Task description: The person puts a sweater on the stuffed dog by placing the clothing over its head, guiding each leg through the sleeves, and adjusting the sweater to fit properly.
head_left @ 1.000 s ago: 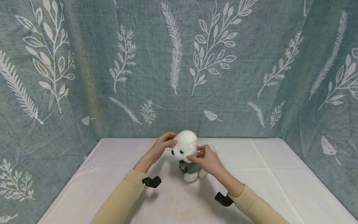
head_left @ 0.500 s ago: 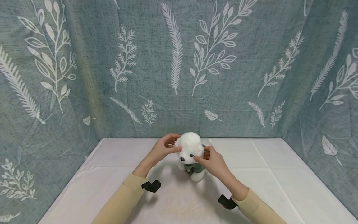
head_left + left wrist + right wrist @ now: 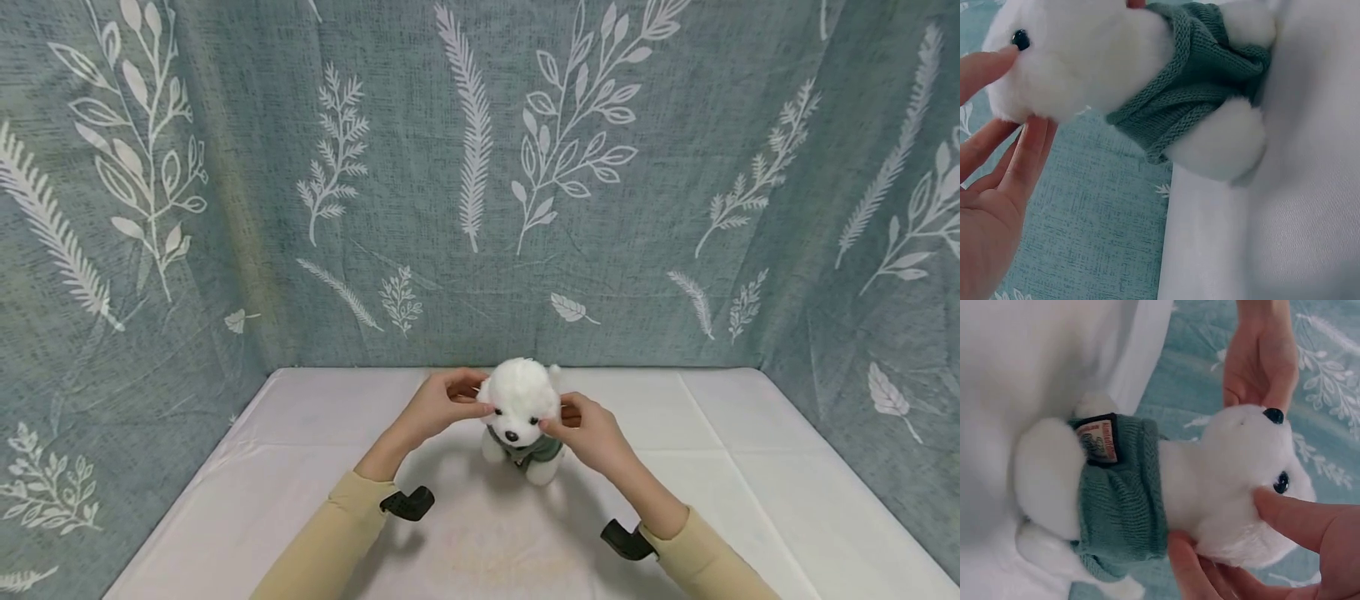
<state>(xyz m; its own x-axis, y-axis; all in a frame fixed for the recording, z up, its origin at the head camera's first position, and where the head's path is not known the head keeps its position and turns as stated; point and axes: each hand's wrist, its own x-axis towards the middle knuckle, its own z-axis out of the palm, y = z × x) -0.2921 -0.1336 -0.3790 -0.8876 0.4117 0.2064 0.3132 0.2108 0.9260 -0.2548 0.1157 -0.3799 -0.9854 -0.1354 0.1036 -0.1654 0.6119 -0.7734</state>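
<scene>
A white plush dog [image 3: 520,400] in a green knitted sweater [image 3: 537,451] stands on the white table [image 3: 300,467], facing me. My left hand [image 3: 438,406] holds the left side of its head, thumb by the eye and fingers behind the head [image 3: 1097,56]. My right hand [image 3: 592,433] grips the other side; in the right wrist view its thumb presses beside the eye and its fingers curl under the head [image 3: 1229,469]. The sweater [image 3: 1122,494] carries a small sewn label. The dog's paws rest on the tablecloth.
A teal curtain [image 3: 480,167] with white leaf prints closes in the table at the back and both sides. Black camera mounts sit on my left wrist [image 3: 407,503] and right wrist [image 3: 626,542]. White cloth spreads to the left, right and front of the toy.
The dog has turned from facing left to facing me and shifted slightly right. Both hands stayed on its head and moved with it.
</scene>
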